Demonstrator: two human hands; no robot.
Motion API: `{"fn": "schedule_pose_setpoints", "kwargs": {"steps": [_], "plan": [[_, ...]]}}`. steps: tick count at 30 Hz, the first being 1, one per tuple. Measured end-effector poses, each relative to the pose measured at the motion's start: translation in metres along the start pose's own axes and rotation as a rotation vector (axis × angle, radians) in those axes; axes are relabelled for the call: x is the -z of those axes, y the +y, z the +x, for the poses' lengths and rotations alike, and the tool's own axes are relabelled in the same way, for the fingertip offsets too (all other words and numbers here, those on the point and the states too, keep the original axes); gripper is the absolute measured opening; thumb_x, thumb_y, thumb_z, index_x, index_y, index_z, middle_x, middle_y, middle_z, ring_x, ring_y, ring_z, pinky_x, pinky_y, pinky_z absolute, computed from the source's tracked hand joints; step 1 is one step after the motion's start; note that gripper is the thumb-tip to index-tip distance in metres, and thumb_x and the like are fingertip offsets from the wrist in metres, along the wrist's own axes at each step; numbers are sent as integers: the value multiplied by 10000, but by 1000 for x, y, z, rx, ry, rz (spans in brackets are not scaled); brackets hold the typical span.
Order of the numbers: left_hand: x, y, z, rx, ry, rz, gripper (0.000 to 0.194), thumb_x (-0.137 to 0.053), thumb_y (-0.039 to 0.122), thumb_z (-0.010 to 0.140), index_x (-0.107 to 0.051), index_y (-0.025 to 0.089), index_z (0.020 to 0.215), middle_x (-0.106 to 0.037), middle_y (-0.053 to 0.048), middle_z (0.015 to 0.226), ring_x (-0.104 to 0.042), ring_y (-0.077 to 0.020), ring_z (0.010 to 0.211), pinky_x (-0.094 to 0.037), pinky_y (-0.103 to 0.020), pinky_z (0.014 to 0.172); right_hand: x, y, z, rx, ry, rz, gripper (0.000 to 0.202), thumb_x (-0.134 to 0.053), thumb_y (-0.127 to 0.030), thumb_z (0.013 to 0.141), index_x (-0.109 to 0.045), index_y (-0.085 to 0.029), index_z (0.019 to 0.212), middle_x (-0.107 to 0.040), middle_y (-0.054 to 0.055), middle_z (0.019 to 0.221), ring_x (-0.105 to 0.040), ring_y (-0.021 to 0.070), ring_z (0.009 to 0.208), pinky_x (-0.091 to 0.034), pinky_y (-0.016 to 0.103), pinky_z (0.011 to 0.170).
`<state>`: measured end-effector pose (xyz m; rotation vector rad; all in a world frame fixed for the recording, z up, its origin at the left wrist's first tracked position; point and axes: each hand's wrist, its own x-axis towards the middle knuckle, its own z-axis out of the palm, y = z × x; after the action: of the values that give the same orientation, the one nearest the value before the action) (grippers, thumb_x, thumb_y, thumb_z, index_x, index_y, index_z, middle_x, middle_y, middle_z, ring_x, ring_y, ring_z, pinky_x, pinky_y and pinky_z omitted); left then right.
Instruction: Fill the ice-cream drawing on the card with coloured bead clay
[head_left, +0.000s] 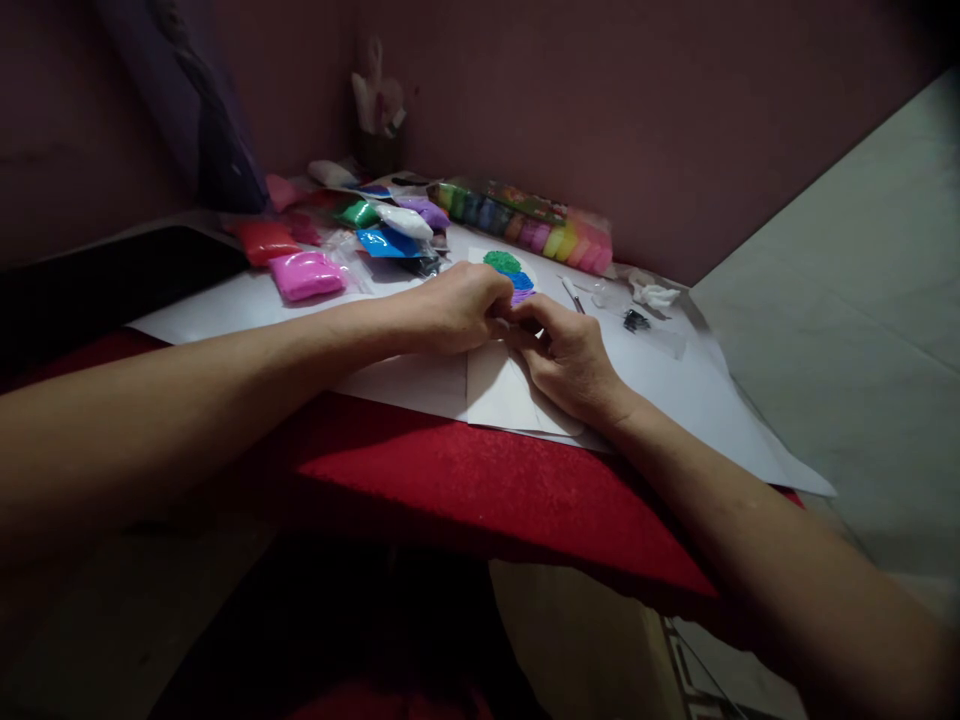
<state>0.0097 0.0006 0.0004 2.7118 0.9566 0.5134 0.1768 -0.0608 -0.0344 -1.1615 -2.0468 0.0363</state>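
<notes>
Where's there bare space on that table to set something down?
Widest: the large white paper sheet right of the right hand, nearer than the small black clump. Smaller: a paper strip between left forearm, red cloth and white paper card. Crowded: back left, heaped with glossy coloured plastic packets, and the middle, where left hand and right hand meet.

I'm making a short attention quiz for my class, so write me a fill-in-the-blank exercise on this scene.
1. On the small white sheet, the blue patch lies between the green patch and the ____ patch.
2. Of the left hand and the right hand, the one nearer the slim tool is the ____.
3. The cloth along the table's near edge is ____.
4. The shiny packet closest to the left forearm is ____.

Missing words: purple; right; red; pink.
</notes>
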Motion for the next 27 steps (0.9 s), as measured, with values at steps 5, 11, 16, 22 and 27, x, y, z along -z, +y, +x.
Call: {"fn": "schedule_pose_setpoints", "kwargs": {"steps": [5,11,16,22,27], "plan": [[0,0,0,6,-5,-4,170,-586,279,783,-671,140,833,-611,-19,737,-508,-130,687,-352,-255,632,0,1,0,5,-4,-5,48,-604,-168,862,-602,-200,897,-667,23,822,-575,160,727,-442,299,647],[0,0,0,15,-9,9,158,-576,260,778,-667,143,832,-610,-24,746,-524,-143,725,-369,-260,663,0,1,0,9,0,1,47,-610,-175,862,-607,-199,902,-666,22,812,-581,166,739,-446,304,658],[0,-1,-1,11,-5,7,156,-568,257,777,-665,144,824,-617,-34,759,-533,-154,746,-379,-268,681,0,1,0,-5,-5,9,41,-607,-198,868,-601,-210,907,-674,25,842,-588,172,756,-454,313,665],[1,1,-1,11,-4,-4,149,-581,246,770,-669,140,826,-618,-29,737,-546,-151,739,-379,-262,668,0,0,0,-20,-11,1,31,-611,-225,870,-594,-222,896,-665,19,836,-585,174,755,-449,313,664],[1,1,-1,14,-11,7,169,-580,239,771,-686,131,847,-632,-46,771,-561,-169,771,-388,-277,693,0,0,0,-19,-8,-3,28,-608,-214,867,-594,-218,891,-665,22,835,-581,174,756,-442,306,659]]}}
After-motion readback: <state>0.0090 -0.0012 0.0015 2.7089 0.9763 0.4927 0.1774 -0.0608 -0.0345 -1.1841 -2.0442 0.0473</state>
